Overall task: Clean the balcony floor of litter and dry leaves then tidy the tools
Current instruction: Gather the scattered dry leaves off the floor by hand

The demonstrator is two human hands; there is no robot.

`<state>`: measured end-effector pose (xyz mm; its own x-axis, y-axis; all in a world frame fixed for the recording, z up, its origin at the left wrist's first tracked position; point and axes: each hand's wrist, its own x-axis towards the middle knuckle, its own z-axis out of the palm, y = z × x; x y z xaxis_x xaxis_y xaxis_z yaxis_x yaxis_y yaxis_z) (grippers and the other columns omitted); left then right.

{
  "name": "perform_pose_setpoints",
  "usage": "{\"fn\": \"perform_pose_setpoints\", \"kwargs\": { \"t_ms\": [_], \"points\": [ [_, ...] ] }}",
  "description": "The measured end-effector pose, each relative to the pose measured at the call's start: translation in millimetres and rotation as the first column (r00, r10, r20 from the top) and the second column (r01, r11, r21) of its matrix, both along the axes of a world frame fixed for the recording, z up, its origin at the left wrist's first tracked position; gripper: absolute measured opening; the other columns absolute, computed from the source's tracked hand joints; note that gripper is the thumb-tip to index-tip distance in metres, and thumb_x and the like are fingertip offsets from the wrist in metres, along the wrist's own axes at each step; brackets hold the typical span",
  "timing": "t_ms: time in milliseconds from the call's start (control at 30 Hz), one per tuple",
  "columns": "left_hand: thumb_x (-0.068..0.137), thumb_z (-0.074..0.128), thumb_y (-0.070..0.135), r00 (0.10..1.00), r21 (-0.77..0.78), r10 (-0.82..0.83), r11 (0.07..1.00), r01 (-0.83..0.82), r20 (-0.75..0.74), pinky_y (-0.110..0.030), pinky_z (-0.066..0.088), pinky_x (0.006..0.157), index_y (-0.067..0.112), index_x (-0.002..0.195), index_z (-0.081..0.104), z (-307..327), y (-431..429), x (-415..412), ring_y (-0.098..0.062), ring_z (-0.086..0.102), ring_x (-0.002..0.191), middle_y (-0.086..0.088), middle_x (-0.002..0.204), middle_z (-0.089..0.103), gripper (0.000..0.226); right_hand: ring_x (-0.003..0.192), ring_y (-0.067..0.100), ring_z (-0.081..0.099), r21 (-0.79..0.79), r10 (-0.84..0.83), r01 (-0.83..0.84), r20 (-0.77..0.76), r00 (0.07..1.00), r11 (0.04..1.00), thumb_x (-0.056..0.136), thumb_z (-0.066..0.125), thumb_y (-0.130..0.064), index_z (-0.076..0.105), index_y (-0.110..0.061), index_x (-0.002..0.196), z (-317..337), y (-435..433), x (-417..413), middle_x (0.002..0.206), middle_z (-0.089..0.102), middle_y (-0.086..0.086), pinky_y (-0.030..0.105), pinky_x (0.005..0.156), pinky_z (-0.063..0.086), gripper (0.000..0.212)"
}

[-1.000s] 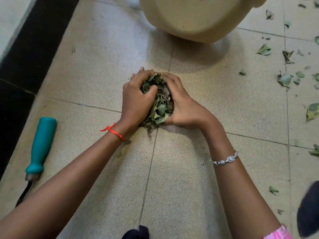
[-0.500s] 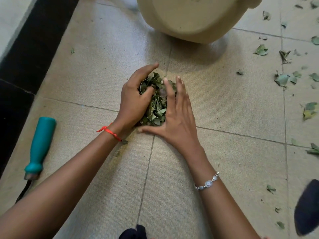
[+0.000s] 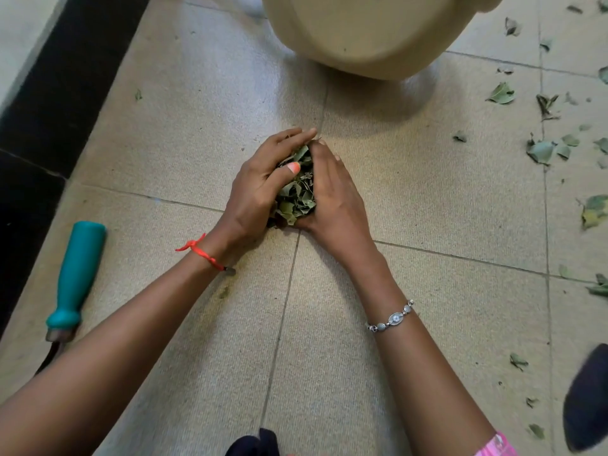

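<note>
A pile of dry green leaves [image 3: 296,200] sits on the tiled floor, squeezed between both hands. My left hand [image 3: 258,189] cups its left side, fingers reaching over the top and the thumb pressed into the leaves. From the right, my right hand [image 3: 334,195] wraps the pile with its fingers curved over it. The fingertips of the two hands meet at the far side. A hand tool with a teal handle [image 3: 79,268] lies on the floor at the left, apart from both hands; its metal end is hidden behind my left forearm.
A cream plastic tub [image 3: 362,37] stands just beyond the hands. Several loose leaves [image 3: 539,151] are scattered over the tiles at the right. A black strip [image 3: 39,126] borders the floor on the left. A dark shape [image 3: 589,399] sits at the lower right edge.
Half a second ago my right hand lay flat with straight fingers beside the pile; now it curves round the leaves again. My left hand's fingers have reached further over the top.
</note>
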<state>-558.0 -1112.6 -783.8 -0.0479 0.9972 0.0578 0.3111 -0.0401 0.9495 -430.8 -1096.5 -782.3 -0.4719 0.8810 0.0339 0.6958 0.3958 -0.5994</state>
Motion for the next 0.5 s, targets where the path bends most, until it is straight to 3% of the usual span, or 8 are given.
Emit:
{"fn": "perform_pose_setpoints", "kwargs": {
  "t_ms": [167,300,400,500],
  "points": [
    [0.091,0.042,0.045,0.99,0.027,0.128,0.992,-0.127,-0.053,-0.034,0.038,0.106,0.031,0.12,0.059,-4,3,8,-0.005,0.048,0.125,0.002,0.129,0.058,0.036,0.144,0.022,0.016,0.015,0.031,-0.032,0.055,0.998,0.999,0.069,0.079,-0.034,0.018,0.0,0.146,-2,1,-2,0.153,0.022,0.013,0.024,0.115,0.002,0.103],
    [0.085,0.052,0.045,0.976,0.02,0.205,0.979,-0.204,-0.079,-0.03,0.042,0.104,0.036,0.116,0.06,-7,5,10,-0.003,0.051,0.122,0.002,0.133,0.056,0.033,0.145,0.021,0.007,-0.083,0.087,-0.084,0.036,0.996,0.993,0.073,0.076,-0.034,0.012,-0.001,0.147,2,5,1,0.156,0.012,0.012,0.028,0.119,0.002,0.104],
    [0.084,0.051,0.047,0.97,0.021,0.221,0.975,-0.22,-0.102,-0.034,0.044,0.102,0.038,0.117,0.059,-7,6,11,-0.004,0.052,0.121,0.004,0.133,0.056,0.034,0.145,0.014,0.001,-0.338,0.152,-0.189,-0.133,0.979,0.922,0.071,0.078,-0.03,0.006,-0.01,0.149,11,16,12,0.157,0.0,0.003,0.034,0.119,0.011,0.108],
    [0.085,0.051,0.047,0.966,0.025,0.239,0.971,-0.237,-0.102,-0.038,0.045,0.101,0.034,0.119,0.062,-9,7,11,-0.004,0.053,0.119,0.005,0.13,0.058,0.037,0.143,0.004,0.003,-0.531,0.012,-0.226,-0.374,0.927,0.816,0.078,0.071,-0.028,0.01,-0.017,0.15,16,22,22,0.157,-0.002,-0.007,0.026,0.117,0.015,0.095]
  ]
}}
